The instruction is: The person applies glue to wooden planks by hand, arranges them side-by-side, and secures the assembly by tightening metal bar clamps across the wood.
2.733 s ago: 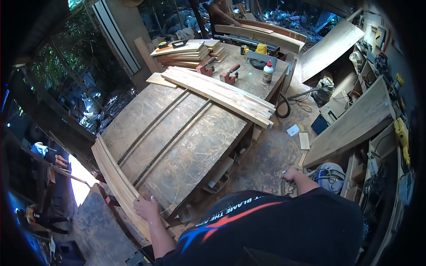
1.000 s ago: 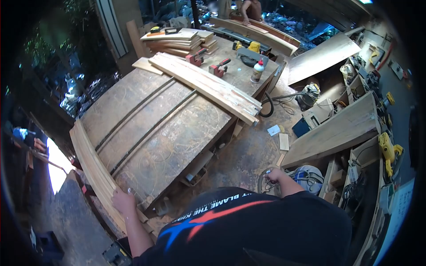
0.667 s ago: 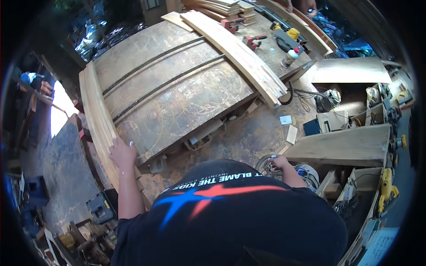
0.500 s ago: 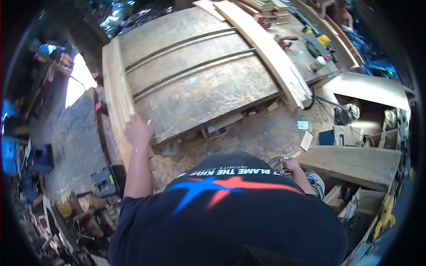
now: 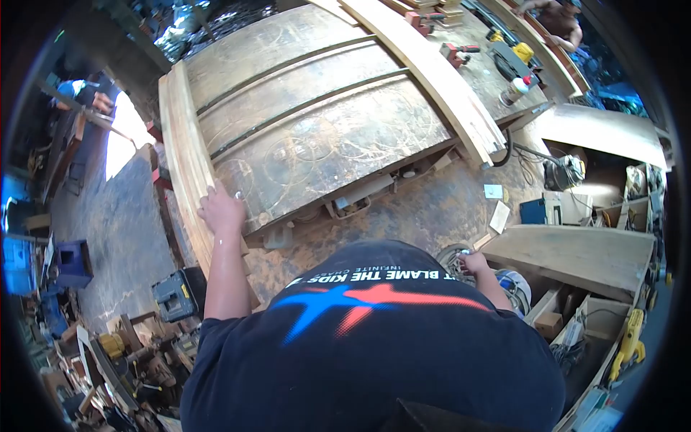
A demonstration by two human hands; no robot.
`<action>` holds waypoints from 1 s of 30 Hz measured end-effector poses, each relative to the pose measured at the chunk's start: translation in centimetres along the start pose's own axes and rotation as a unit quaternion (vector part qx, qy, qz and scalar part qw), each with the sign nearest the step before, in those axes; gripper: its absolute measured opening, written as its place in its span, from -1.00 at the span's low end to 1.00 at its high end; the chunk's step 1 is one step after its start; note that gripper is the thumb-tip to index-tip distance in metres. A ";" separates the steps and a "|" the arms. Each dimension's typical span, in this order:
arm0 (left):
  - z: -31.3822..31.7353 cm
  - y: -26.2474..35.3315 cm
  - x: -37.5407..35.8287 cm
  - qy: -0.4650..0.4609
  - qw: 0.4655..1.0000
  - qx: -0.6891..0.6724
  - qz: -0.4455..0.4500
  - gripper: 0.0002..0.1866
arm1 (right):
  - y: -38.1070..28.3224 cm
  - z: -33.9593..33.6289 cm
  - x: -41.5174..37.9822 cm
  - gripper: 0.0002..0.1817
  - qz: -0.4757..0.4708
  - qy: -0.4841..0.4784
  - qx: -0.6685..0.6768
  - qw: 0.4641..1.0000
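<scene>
Left grip [image 5: 222, 210]: the hand lies flat, fingers spread, on the near end of a stack of long planks [image 5: 181, 144] that runs along the left edge of the table [image 5: 317, 122]. It presses down on the wood rather than wrapping around it, with the fingertips reaching onto the table top just beside the stack. The arm stretches straight out from the dark shirt [image 5: 374, 338] that fills the lower part of the view.

Right grip [image 5: 474, 262]: the hand is low at the person's right side, closed around a small pale-tipped thing; what it is cannot be told, since it is too small and partly hidden. Just beside this hand sits a coiled hose [image 5: 452, 255] on the floor [image 5: 432, 209].

The table top is worn and scratched with circular marks, and two dark grooves run its length. A second stack of planks, the far boards [image 5: 432, 72], lies across the other end of the table, well apart from the left hand. Beyond it stand a glue bottle [image 5: 517, 89] and a red clamp [image 5: 456, 51]. A large board [image 5: 576, 252] leans at the right, near the right hand. A tool case [image 5: 176, 294] sits on the ground below the left arm. Another person [image 5: 558, 16] works at the top right corner.
</scene>
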State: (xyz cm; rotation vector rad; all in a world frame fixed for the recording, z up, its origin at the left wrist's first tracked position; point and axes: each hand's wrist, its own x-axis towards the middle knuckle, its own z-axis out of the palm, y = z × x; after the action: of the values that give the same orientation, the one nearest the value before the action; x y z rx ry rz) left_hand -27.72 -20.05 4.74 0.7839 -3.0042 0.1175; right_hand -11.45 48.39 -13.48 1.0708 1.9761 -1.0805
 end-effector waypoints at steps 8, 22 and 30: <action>-0.6 0.8 -0.2 0.035 0.999 -0.024 0.009 -0.33 | 0.2 0.2 -0.3 -0.66 -0.004 0.004 0.010 1.000; 2.7 0.3 1.0 0.080 0.996 -0.040 0.012 -0.49 | 0.6 -4.4 3.5 -0.62 -0.017 -0.002 -0.023 1.000; 4.5 3.3 2.7 0.035 0.995 0.017 -0.094 -0.78 | 0.3 -12.0 8.5 -0.60 -0.025 0.027 -0.045 0.998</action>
State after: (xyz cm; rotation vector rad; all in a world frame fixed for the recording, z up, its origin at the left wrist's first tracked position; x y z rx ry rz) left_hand -31.75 -18.87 0.22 1.0366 -2.8522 0.1872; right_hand -16.87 61.94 -14.94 1.0165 2.0835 -0.9891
